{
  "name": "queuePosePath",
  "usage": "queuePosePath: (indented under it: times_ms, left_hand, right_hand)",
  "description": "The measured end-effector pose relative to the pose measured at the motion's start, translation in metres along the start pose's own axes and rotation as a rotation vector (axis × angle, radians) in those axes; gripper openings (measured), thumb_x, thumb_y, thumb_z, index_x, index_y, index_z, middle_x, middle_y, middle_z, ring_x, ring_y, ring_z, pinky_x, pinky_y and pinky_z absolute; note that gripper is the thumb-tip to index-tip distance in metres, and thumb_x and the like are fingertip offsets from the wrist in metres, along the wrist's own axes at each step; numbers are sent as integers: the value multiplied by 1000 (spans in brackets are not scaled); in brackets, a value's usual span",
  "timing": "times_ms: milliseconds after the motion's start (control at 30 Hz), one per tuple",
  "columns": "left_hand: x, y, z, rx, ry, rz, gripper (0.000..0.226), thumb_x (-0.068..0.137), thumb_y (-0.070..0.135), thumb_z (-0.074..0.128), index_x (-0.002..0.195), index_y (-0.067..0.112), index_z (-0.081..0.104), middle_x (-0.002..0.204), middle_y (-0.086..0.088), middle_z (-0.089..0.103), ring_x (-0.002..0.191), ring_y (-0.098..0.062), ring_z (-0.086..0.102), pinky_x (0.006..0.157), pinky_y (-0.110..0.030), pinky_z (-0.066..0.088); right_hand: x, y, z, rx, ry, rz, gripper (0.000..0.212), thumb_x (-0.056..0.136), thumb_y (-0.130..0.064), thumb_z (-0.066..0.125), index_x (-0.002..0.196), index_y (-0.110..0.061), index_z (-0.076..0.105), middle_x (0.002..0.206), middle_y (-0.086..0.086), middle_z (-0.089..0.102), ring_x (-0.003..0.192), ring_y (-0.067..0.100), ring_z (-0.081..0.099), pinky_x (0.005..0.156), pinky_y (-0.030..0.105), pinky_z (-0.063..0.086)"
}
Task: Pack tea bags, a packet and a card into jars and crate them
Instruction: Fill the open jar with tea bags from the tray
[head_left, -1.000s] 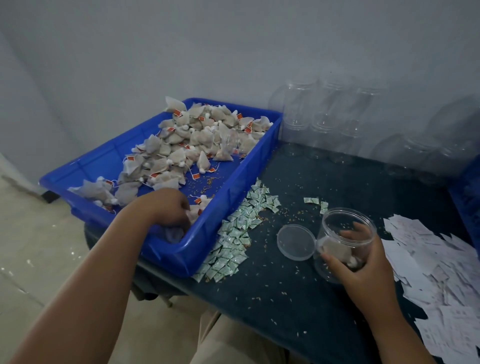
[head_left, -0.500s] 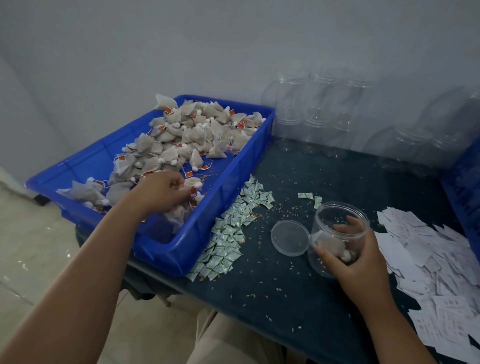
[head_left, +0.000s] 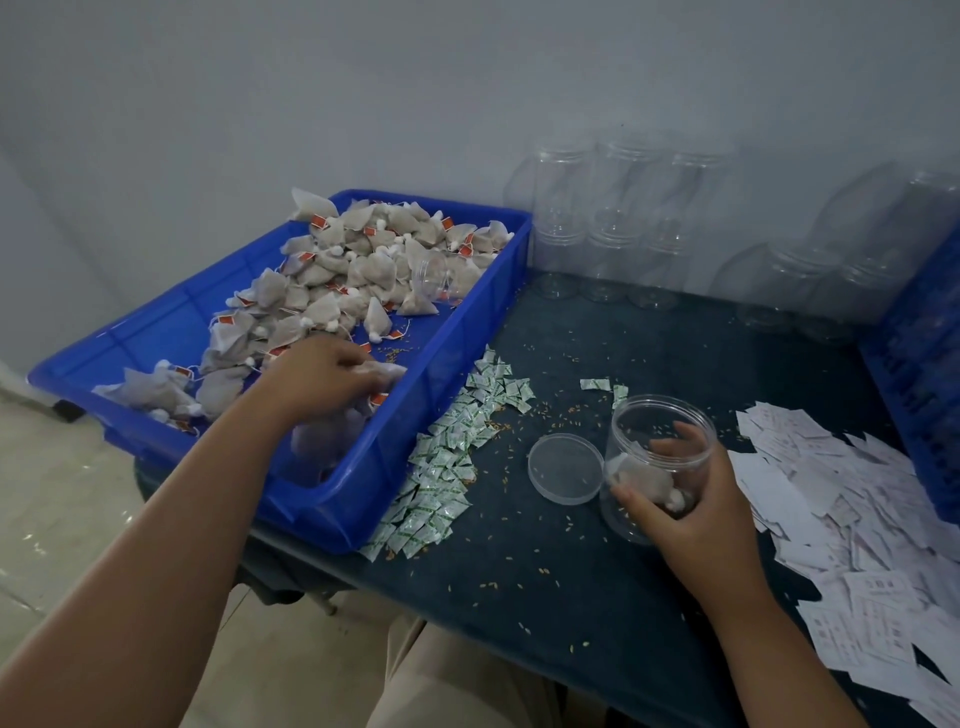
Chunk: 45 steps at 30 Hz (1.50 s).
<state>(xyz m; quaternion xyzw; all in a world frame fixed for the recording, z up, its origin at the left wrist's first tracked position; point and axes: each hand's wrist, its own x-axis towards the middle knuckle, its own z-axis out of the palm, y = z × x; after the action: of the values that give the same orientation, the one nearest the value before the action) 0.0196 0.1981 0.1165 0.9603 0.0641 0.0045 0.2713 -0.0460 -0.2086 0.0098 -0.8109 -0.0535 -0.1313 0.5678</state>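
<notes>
Dark tabletop (head_left: 571, 597): right hand (head_left: 696, 499) grips jar (head_left: 660, 431) steady (lid (head_left: 565, 468) off) for the tea bags (head_left: 387, 371) the left hand (head_left: 322, 374) clutches.

You can read nothing here: the print on your white cards (head_left: 857, 519) and the green marks on the small packets (head_left: 441, 467) are too blurred.

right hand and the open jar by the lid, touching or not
Touching. The head view shows the right hand curled round the jar, with the thumb pressed on the near wall and the fingers visible through the clear plastic on the far side.
</notes>
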Motion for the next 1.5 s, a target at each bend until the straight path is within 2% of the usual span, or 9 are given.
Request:
queuePosePath:
  times_ms: [133,267,367,467,633,867,1100,1367,1500]
  left_hand:
    - [-11,7,-4,-196,146,23,32,82,59,76,77,28,74,71,6,74,56,-5,68,40,-13,44]
    - [-14,24,-11,-104,354,95,28,93,54,68,84,27,71,69,4,70,56,-7,65,51,-27,49]
    - [-18,51,-20,-103,470,183,27,95,54,64,82,30,68,70,12,65,64,5,60,53,-14,40]
    - [-21,85,-24,-137,393,256,25,94,54,64,81,33,69,77,22,66,61,6,58,51,-10,39]
    - [-27,141,-4,-295,208,380,15,94,46,67,89,35,76,78,12,71,59,-1,61,52,-10,49]
    - [-33,201,54,-450,159,460,12,96,43,69,92,33,74,80,21,69,66,6,59,58,-9,45]
    - [-31,218,82,-532,166,461,11,98,47,66,98,37,71,85,27,68,80,9,63,62,-4,44]
    - [-25,214,92,-169,-193,524,12,95,45,70,103,40,78,89,23,73,85,6,66,62,-7,47]
    - [-22,213,84,-101,-165,552,14,93,42,73,105,36,79,87,28,69,90,14,61,63,-3,43]
  right_hand:
    - [0,1,1,1,1,12,89,65,-60,93,143,-44,53,129,-27,70,117,-7,68,97,32,56]
    - [-1,-3,0,4,-8,1,83,66,-67,92,138,-52,53,126,-29,69,113,-7,69,93,31,57]
    - [-1,-5,0,0,-8,-2,75,64,-70,91,127,-65,50,126,-28,69,111,-6,70,88,28,56]
    - [0,-3,0,-8,-24,-1,76,61,-71,87,126,-68,48,127,-27,69,111,-5,70,89,30,57]
    - [1,-1,-1,-4,-45,-18,77,64,-68,88,129,-68,47,128,-26,69,113,-3,71,92,32,58]
    - [1,-3,-1,-9,-52,-35,79,65,-64,91,128,-73,46,127,-29,68,115,-7,69,86,6,52]
    - [2,-2,-1,-11,-87,-63,87,67,-60,94,141,-62,48,130,-21,70,118,3,72,91,20,58]
    - [3,-4,0,-2,-79,-75,80,69,-52,96,139,-44,56,128,-19,73,120,6,71,91,17,57]
    - [4,-4,0,2,-59,-83,77,69,-52,95,135,-49,55,127,-19,73,118,7,72,90,21,58]
